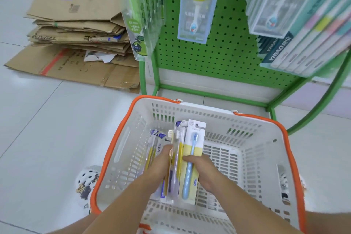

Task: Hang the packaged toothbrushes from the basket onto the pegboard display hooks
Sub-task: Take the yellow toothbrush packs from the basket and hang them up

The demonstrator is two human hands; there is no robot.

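Hands: my left hand (159,165) and right hand (204,170) clasp a bundle of packaged toothbrushes (187,159) between them.
Basket (266,135): at 6 o'clock, still holding every loose pack.
Pegboard (224,43): at 12 o'clock, partly stocked; hanging not yet begun, I judge.

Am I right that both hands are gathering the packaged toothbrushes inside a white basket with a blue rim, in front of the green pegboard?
Not quite: the rim is orange, not blue. The head view shows the left hand and right hand gripping the packaged toothbrushes inside the white basket, whose rim and handles are orange, in front of the green pegboard.
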